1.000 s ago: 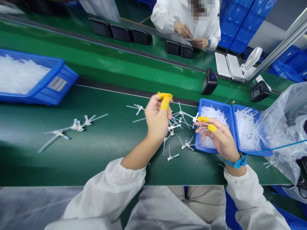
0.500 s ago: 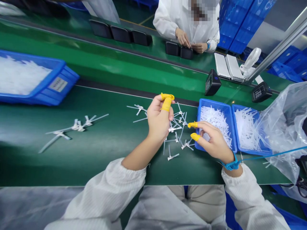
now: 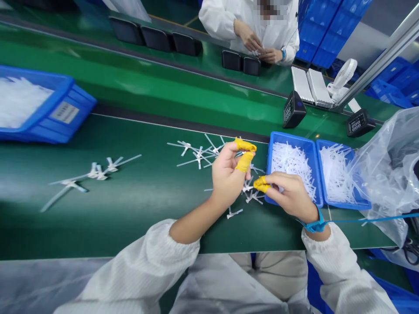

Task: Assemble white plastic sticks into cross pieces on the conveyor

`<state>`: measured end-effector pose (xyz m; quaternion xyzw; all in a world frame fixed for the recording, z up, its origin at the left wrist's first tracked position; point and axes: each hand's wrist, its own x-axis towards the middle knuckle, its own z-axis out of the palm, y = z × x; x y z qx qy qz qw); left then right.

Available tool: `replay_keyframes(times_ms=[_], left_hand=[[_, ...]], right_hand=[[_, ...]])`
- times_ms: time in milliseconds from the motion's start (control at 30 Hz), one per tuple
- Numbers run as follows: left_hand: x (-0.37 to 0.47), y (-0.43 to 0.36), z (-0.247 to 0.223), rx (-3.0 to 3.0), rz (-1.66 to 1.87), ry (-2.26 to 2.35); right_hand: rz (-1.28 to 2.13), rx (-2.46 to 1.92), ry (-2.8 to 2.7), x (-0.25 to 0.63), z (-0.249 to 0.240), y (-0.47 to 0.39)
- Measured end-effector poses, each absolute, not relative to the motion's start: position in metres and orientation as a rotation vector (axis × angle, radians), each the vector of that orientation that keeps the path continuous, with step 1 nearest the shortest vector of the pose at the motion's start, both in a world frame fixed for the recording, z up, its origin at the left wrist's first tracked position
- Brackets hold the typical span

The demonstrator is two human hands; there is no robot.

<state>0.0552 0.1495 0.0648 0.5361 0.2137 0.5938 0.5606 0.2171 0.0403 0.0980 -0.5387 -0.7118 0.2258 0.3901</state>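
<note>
Yellow finger covers are on the thumb and index finger of both hands. My left hand (image 3: 231, 172) is over the scattered white tube pieces (image 3: 199, 156), its thumb and index finger pinched; anything between them is too small to make out. To its right, my right hand (image 3: 284, 189) pinches a small white piece (image 3: 248, 188) at its fingertips, beside the pile. Another white piece with a short tube (image 3: 235, 214) lies nearer the table edge. At the left, a row of joined white pieces (image 3: 98, 171) rests on the green table (image 3: 131, 218).
Two blue trays (image 3: 269, 170) (image 3: 363, 204) of white parts stand at the right, by a clear plastic bag (image 3: 389, 161). A large blue bin (image 3: 78, 109) is at the left. Black display devices (image 3: 293, 110) stand behind. Across the line, a person's hands (image 3: 250, 39) work near black cases (image 3: 231, 60).
My left hand has moved right, closer to my right hand. The right thumb and index finger have closed together on a white piece. The whole view has shifted slightly.
</note>
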Motion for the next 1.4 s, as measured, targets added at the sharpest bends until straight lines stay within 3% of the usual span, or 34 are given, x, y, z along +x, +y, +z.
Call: replay_keyframes(times_ms=[233,433,867,1033,1167,1400], left_hand=[[0.055,0.155,0.055,1.439,1.216,0.448],[0.057,0.151,0.042,1.342,0.961,0.424],[0.04,0.158,0.018,1.528,1.045,0.786],[0.042,0.16,0.013,1.524,1.043,0.848],[0.044,0.16,0.014,1.521,1.058,0.857],[0.05,0.154,0.02,1.459,1.05,0.805]], right_hand=[[0.366,-1.456,-1.407,0.214,0.093,0.042],[0.322,-1.439,-1.377,0.212,0.09,0.046],[0.293,-1.345,-1.383,0.235,0.092,0.053],[-0.02,-1.764,-0.989,0.305,0.104,0.039],[0.029,-2.162,-0.95,0.336,0.094,0.032],[0.091,-2.219,-1.079,0.332,0.075,0.04]])
